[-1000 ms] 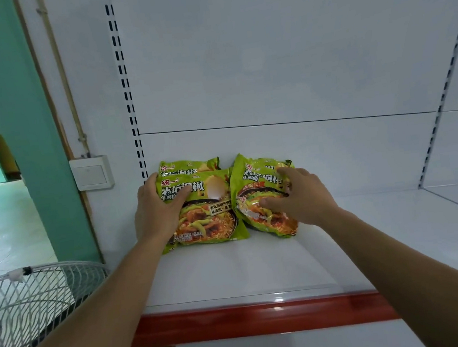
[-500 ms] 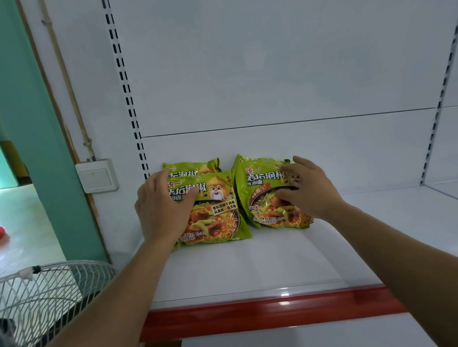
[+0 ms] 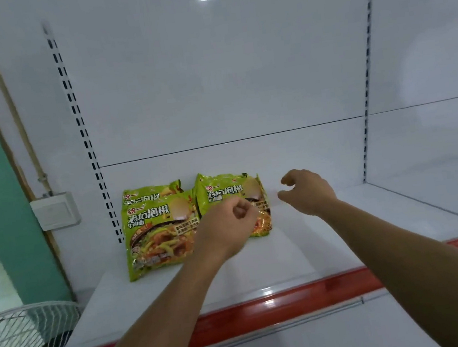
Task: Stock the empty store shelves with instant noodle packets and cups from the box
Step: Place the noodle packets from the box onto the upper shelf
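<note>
Noodle packets (image 3: 168, 209), three green ones, down on the white shelf (image 3: 262, 264) and bunched toward its back left corner. Front packet (image 3: 157, 237) lying face up nearest the shelf's left end, lower edge toward the shelf's red lip (image 3: 281, 301). Rear packet (image 3: 149, 193) tucked behind it, close to the shelf's back panel, only its top strip showing. Right packet (image 3: 230, 192) just beside them, further along the shelf, meeting the front one edge to edge or overlapping it, hard to tell which. Left hand (image 3: 228, 228) over the shelf in front of the right packet, fingers curled into a loose fist, nothing in it. Contact with the wrapper impossible to judge. Right hand (image 3: 308, 192) out over the shelf just past the right packet, clear of it, fingers loosely bent, thumb and forefinger apart, gripping nothing. Off the shelf's left end: slotted upright (image 3: 85, 139), pale switch box (image 3: 55, 210), green pillar (image 3: 0, 201), and lower down by that same end a white wire fan guard (image 3: 20, 337).
</note>
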